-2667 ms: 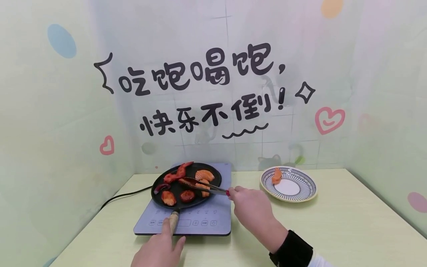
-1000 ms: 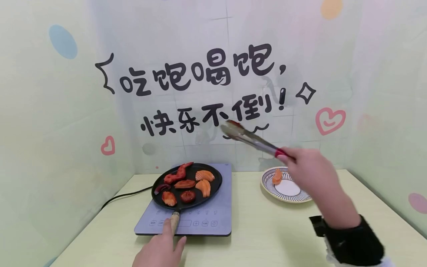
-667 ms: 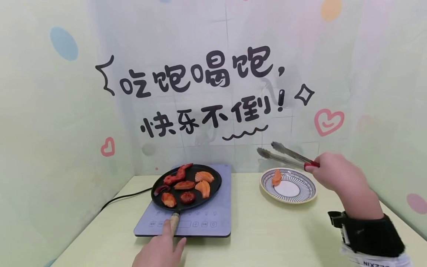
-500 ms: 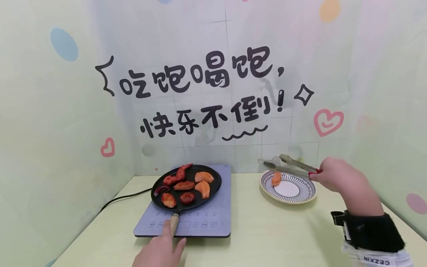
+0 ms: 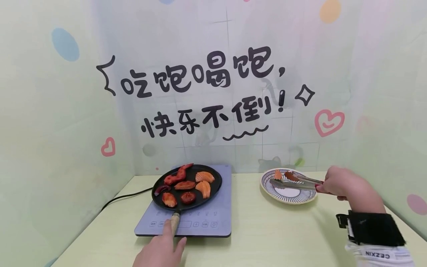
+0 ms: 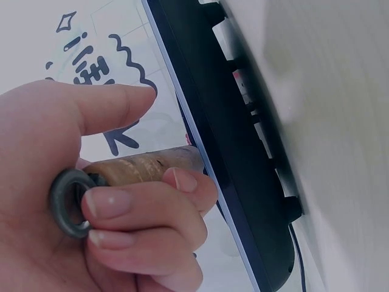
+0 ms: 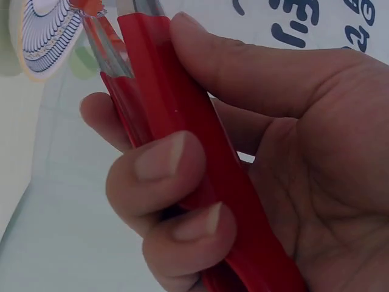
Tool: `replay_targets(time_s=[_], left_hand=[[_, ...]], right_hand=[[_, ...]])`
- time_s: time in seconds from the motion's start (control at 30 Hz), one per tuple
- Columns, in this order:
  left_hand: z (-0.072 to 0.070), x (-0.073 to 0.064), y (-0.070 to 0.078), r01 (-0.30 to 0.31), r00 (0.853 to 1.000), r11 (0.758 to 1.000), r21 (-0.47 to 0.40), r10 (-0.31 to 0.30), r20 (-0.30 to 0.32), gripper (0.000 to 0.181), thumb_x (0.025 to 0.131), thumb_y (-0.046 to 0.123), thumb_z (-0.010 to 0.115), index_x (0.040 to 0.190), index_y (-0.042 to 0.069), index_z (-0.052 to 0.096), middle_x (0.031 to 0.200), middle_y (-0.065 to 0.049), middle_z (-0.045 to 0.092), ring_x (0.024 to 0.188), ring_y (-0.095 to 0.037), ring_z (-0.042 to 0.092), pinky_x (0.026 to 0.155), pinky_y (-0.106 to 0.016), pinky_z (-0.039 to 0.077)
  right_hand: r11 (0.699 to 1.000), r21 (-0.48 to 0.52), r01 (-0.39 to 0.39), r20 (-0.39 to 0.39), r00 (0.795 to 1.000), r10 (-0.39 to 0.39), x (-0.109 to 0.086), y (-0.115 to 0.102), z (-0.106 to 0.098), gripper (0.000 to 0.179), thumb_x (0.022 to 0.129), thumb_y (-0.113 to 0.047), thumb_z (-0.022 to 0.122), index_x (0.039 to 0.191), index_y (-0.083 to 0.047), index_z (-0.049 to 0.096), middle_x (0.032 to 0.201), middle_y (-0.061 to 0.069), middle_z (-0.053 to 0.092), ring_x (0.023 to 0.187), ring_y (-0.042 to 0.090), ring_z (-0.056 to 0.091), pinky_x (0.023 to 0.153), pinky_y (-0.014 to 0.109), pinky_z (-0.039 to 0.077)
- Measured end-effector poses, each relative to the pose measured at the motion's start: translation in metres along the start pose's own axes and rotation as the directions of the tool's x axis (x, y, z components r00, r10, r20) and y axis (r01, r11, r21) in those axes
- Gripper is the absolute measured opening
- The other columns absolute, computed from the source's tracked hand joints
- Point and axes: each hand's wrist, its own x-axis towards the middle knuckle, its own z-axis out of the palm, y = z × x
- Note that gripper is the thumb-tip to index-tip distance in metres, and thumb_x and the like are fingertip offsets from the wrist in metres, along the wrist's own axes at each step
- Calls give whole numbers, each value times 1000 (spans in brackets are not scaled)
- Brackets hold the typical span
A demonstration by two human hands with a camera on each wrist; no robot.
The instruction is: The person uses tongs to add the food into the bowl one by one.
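My left hand (image 5: 158,248) grips the wooden handle (image 6: 137,167) of a black frying pan (image 5: 178,193), its fingers curled round it below the end ring (image 6: 61,201). My right hand (image 5: 347,187) holds metal tongs (image 5: 297,184) by their red grips (image 6: 203,121). The tongs' arms stand apart over a blue-patterned white plate (image 5: 288,193), tips around an orange salmon slice (image 5: 278,173), which they partly hide. In the pan lie two salmon slices (image 5: 203,189), a long red piece (image 5: 180,174) and several brown-red food pieces (image 5: 184,184).
Under the pan is a flat induction cooktop (image 5: 221,218) on a pale table (image 5: 260,237). A black cord (image 5: 126,193) runs from it to the left. Behind stands a wall (image 5: 213,92) with black lettering; side walls flank the table.
My right hand has carried the tongs up from the pan, over to the right and down onto the plate. A brown-red piece they covered now shows in the pan. My left hand has stayed.
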Motion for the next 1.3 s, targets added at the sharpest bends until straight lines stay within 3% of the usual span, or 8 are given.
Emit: replay_targets(time_s=[0.23,0.57,1.07,1.3], left_hand=[[2,0,0,13,1000,1000,4,-13,6,90,99,49,71,158,-10,37,109,-25,75,93,-38,75,75,-55,60],[1,1,0,13,1000,1000,1,-13,4,91,99,50,71,158,-9,36,107,-25,75,92,-38,75,74,-55,60],[0,1,2,11,1000,1000,9,-11,3,91,99,49,72,158,-10,36,106,-25,75,90,-37,75,73,-54,60],[0,1,2,10,1000,1000,10,-10,3,91,98,49,72,158,-10,36,106,-25,75,90,-38,75,73,-54,60]], right_hand=[[999,-34,4,-4,1000,-4,8,2,8,26,96,-24,74,76,-7,70,65,-3,44,55,15,48,56,27,43],[1000,-1,14,-42,999,-14,3,-2,1,31,97,-14,58,67,-9,65,62,-3,52,56,16,53,59,32,39],[999,7,-35,-24,999,35,1,-5,4,32,98,-16,64,68,-7,64,67,2,55,56,16,57,57,30,45],[998,19,-57,-3,998,58,5,-7,7,24,99,-14,68,77,-3,68,75,8,57,58,19,56,56,28,49]])
